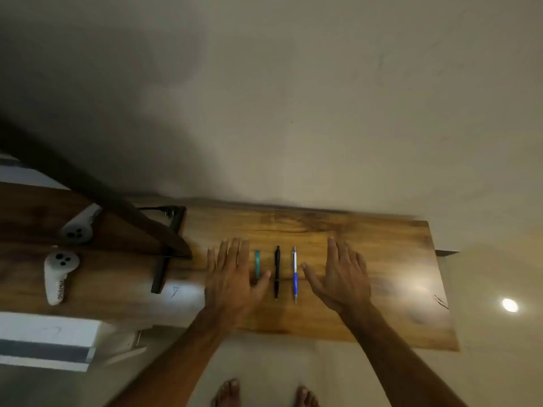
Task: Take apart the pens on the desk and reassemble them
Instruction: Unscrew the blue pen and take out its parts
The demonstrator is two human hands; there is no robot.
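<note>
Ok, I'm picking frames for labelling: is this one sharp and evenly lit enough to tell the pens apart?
Head view: slight motion blur, desk edges smeared; glare on its right end, left side dim. Teal pen, black pen and blue pen are separable; left hand covers part of the teal pen.

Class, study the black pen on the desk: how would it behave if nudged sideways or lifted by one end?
The black pen lies flat on the smooth desk and looks slim and round, so a sideways nudge would probably roll it. It looks straight, so lifted by one end it likely stays stiff. Slim, so probably light.
</note>
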